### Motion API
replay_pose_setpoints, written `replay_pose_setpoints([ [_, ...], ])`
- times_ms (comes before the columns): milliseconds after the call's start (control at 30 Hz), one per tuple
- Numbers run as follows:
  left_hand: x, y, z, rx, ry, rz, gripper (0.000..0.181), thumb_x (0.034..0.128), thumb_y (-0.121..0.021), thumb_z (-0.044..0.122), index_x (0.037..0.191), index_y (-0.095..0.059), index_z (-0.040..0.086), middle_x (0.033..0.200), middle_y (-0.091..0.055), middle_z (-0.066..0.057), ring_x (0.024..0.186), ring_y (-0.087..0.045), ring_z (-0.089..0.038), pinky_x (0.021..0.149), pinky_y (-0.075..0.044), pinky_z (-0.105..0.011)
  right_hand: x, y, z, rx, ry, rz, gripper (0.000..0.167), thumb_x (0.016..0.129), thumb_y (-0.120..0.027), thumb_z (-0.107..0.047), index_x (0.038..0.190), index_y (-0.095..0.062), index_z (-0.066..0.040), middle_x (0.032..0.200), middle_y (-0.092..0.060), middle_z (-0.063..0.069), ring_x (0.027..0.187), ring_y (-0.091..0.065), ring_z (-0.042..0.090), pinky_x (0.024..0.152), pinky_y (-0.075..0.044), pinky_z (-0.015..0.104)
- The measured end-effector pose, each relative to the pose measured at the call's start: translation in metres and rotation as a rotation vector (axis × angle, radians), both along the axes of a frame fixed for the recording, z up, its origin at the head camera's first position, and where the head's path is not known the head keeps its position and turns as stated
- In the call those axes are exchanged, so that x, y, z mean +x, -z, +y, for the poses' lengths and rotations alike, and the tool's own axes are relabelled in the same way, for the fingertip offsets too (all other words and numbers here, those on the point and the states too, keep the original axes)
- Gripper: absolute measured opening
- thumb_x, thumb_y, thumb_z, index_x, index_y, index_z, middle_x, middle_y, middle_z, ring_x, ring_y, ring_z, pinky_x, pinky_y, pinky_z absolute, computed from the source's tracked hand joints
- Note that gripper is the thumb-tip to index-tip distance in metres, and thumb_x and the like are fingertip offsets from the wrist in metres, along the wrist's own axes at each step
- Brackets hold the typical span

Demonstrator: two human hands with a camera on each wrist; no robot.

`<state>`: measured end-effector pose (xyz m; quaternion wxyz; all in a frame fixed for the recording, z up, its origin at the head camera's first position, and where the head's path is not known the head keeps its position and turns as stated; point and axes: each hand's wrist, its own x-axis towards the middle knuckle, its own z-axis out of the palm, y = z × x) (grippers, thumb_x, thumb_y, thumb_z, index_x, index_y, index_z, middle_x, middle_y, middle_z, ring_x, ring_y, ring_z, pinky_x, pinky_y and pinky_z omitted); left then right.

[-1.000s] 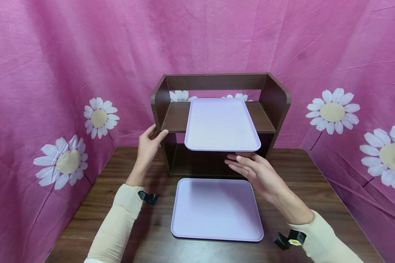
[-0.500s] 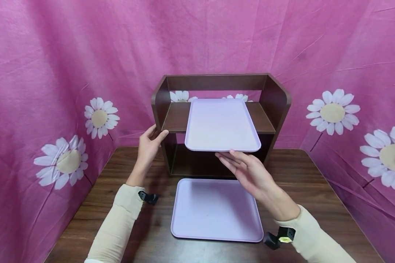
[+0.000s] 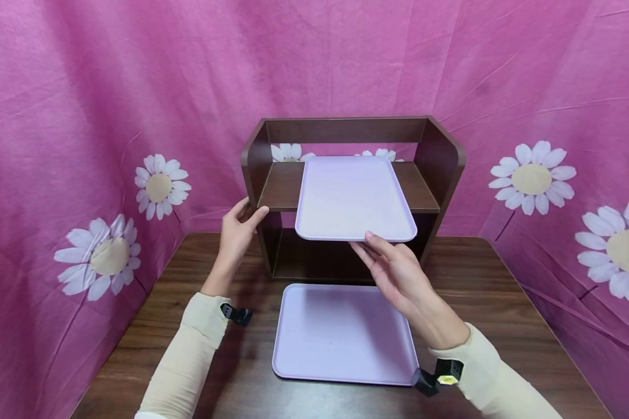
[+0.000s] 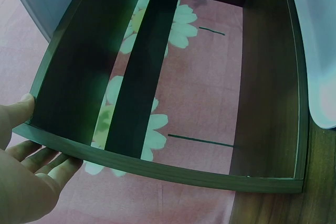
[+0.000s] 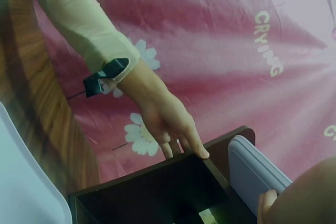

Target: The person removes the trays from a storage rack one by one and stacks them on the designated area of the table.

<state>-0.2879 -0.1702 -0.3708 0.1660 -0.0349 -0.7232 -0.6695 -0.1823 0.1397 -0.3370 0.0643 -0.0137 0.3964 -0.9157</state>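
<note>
A dark brown two-tier shelf (image 3: 272, 192) stands at the back of the table. My left hand (image 3: 235, 230) holds its left side panel, thumb at the front edge and fingers around the outside, as the left wrist view also shows. A lilac tray (image 3: 353, 198) lies on the upper board and juts out over its front edge. My right hand (image 3: 398, 270) pinches the tray's front rim, thumb on top and fingers underneath. Below, a second lilac tray (image 3: 343, 334) lies flat on the table in front of the shelf, touched by neither hand.
The wooden table (image 3: 503, 314) carries the shelf and lower tray. A pink cloth (image 3: 314, 58) with large white daisies hangs behind and at both sides. The shelf's lower compartment (image 3: 320, 256) is open at the front.
My right hand has moved left along the upper tray's front edge, and its thumb has come onto the rim from below. Left hand and both trays have stayed nearly still.
</note>
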Motion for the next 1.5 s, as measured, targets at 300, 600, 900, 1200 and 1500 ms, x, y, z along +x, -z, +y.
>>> replay_pose_setpoints([
  [300, -0.0004, 0.0017, -0.0005, 0.010, 0.001, 0.004, 0.055, 0.0980, -0.081, 0.025, 0.147, -0.063, 0.007, 0.139, -0.070, -0.018, 0.102, -0.067, -0.002, 0.068, -0.054, -0.020, 0.0021, 0.0015, -0.0039, -0.015, 0.073, -0.001, 0.026, 0.109, -0.050, 0.003, 0.133, -0.054, -0.008, 0.118, -0.072, -0.001, 0.124, -0.066, 0.013, 0.122, -0.044, 0.037],
  [600, 0.0008, 0.0012, 0.0006, 0.001, -0.001, -0.011, 0.056, 0.0983, -0.080, 0.025, 0.149, -0.062, 0.008, 0.142, -0.069, -0.016, 0.105, -0.066, -0.002, 0.069, -0.054, -0.022, 0.0048, -0.0021, -0.0038, -0.082, 0.127, -0.032, 0.023, 0.110, -0.052, -0.001, 0.132, -0.052, -0.005, 0.116, -0.069, 0.000, 0.122, -0.066, 0.012, 0.120, -0.046, 0.034],
  [900, 0.0002, 0.0008, 0.0009, -0.009, -0.007, -0.001, 0.054, 0.0988, -0.080, 0.023, 0.147, -0.063, 0.007, 0.141, -0.069, -0.017, 0.106, -0.066, -0.003, 0.068, -0.053, -0.021, 0.0053, -0.0071, -0.0016, -0.112, 0.188, -0.066, 0.030, 0.109, -0.053, 0.000, 0.137, -0.046, -0.006, 0.118, -0.068, 0.001, 0.114, -0.073, 0.013, 0.115, -0.050, 0.037],
  [1200, -0.0017, 0.0011, -0.0017, -0.015, -0.001, -0.007, 0.056, 0.0984, -0.080, 0.027, 0.148, -0.062, 0.008, 0.143, -0.069, -0.016, 0.116, -0.066, -0.009, 0.071, -0.055, -0.022, 0.0049, -0.0056, 0.0020, -0.159, 0.220, -0.052, 0.025, 0.107, -0.055, 0.005, 0.130, -0.050, -0.003, 0.110, -0.074, 0.006, 0.104, -0.077, 0.017, 0.105, -0.057, 0.037],
  [1500, -0.0013, 0.0001, -0.0009, -0.005, 0.004, -0.008, 0.057, 0.0984, -0.080, 0.025, 0.148, -0.062, 0.007, 0.144, -0.068, -0.017, 0.127, -0.065, -0.019, 0.073, -0.057, -0.022, 0.0030, -0.0049, 0.0053, -0.160, 0.264, -0.006, 0.021, 0.106, -0.055, 0.006, 0.125, -0.053, -0.002, 0.109, -0.077, 0.007, 0.101, -0.078, 0.019, 0.098, -0.061, 0.038],
])
